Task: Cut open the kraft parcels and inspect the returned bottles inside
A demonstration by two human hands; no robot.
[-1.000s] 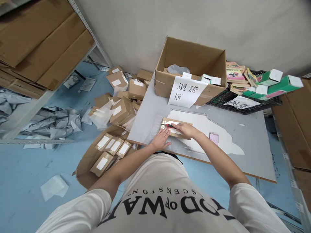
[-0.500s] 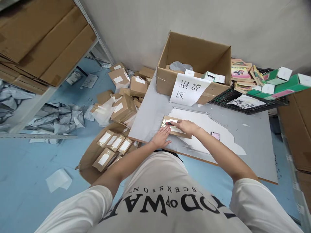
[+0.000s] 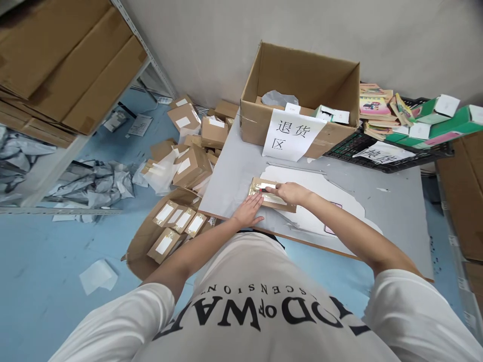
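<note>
A small brown cardboard box [image 3: 277, 205] with a white label and shiny clear tape lies near the front edge of the table. My left hand [image 3: 248, 209] rests on its left end, fingers stretched out flat. From the right, my right hand [image 3: 290, 193] grips a slim box cutter [image 3: 265, 189], dark with a red part; its tip meets the top of the box near the label. The blade is too small to make out. White paper sheets [image 3: 349, 208] lie under and beside the box. A phone [image 3: 332, 221] is partly covered by my right forearm.
At the table's back stand a large open carton [image 3: 302, 70] with a paper sign and a black crate [image 3: 396, 160] holding books and green-white boxes. On the left floor are piled parcels [image 3: 192, 166] and a carton [image 3: 138, 246] of small boxes. A shelf [image 3: 56, 166] stands far left.
My right hand has drawn the box cutter a little to the right along the box top. My left hand stays on the box. The view has shifted slightly.
</note>
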